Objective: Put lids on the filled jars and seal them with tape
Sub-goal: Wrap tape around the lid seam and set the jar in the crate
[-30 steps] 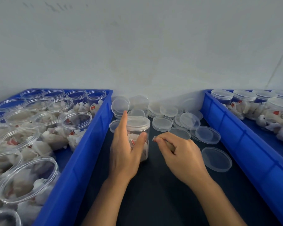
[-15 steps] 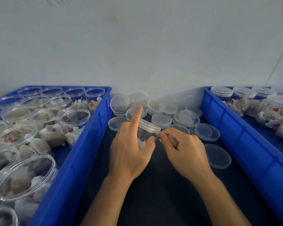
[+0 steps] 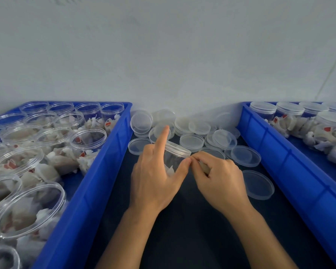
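my left hand [image 3: 155, 179] grips the lidded jar [image 3: 176, 155], tilted over the dark mat between the bins. right hand [image 3: 219, 179] pinches something at the lid seam, probably tape. best to keep it taut and rotate slowly.

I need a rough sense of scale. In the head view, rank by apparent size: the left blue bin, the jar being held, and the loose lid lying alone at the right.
1. left blue bin, by far the largest.
2 and 3. held jar and loose lid: unsure, since the left hand covers much of the jar.
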